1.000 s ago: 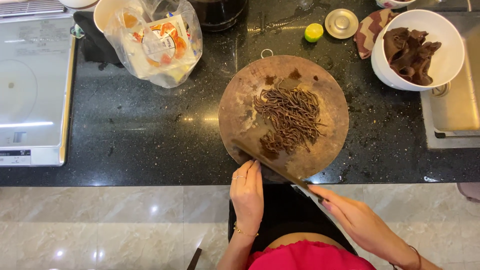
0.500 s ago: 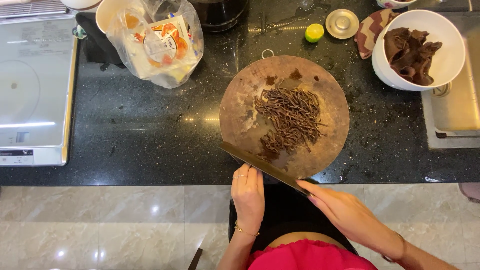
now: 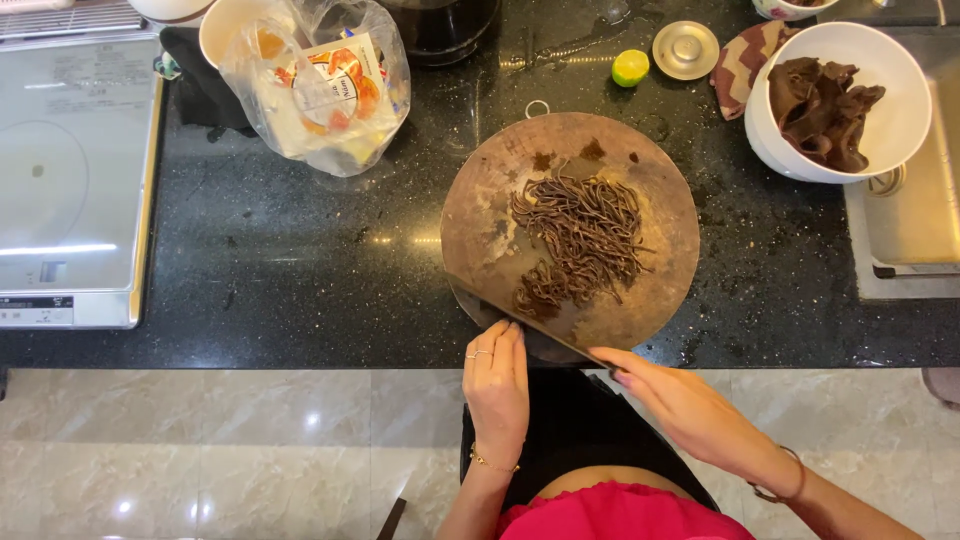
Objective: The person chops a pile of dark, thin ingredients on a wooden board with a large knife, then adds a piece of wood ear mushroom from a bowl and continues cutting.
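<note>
Lying across the near edge of the round cutting board (image 3: 480,210), the knife (image 3: 520,325) is held by the right hand (image 3: 680,410), whose grip on the handle is hidden beneath the fingers, so how tightly it is closed cannot be told. The left hand (image 3: 497,385) is laid flat, fingers together, on the blade's near side at the board's rim. Just beyond the blade, a heap of dark shredded strips (image 3: 580,235) is spread over the middle of the board.

The strips are judged to be light, limp and probably damp, so they would be gathered better by scooping on the flat of the blade than by pinching. The blade is judged stiff and sharp along its far edge; it is best held by the handle and steadied from the spine.

The board overhangs the black counter (image 3: 300,250) edge slightly towards the person. Open counter is left to the board's left; a white bowl of dark pieces (image 3: 835,100) stands near on the right, a plastic bag (image 3: 320,90) well apart at upper left.
</note>
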